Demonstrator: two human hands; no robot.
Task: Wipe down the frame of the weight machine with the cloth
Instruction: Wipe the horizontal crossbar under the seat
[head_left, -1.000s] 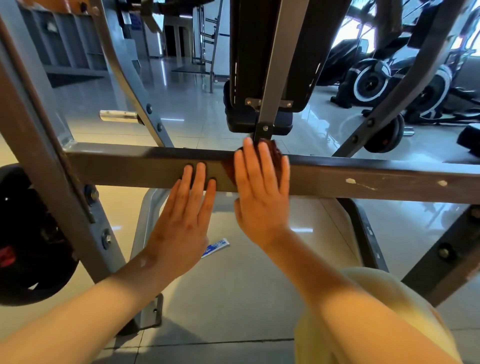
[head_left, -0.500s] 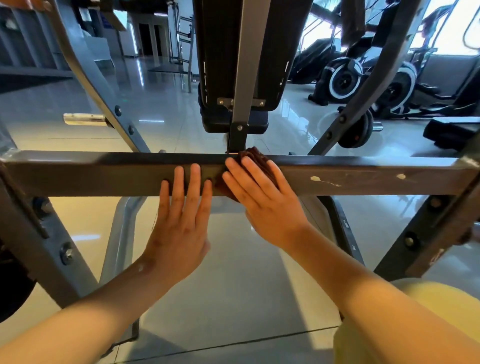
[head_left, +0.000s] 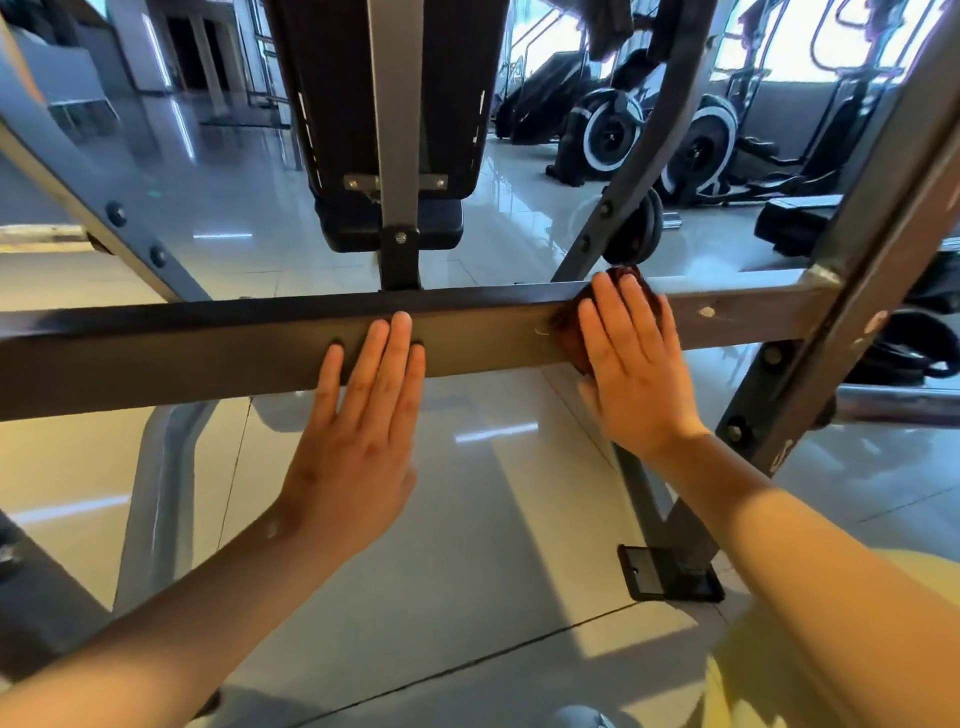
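Pressing one cloth on crossbar: right hand; left hand flat.

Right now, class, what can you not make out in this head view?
Head view only:
1. The cloth: mostly hidden under the right hand; size and fold unknown.
2. The crossbar: left end cut off by the picture edge.
3. The right hand's fingers: motion-blurred.

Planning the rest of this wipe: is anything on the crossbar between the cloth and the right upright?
Nothing visible. The right hand presses the cloth on the crossbar; toward the right upright the bar shows only a paint chip.
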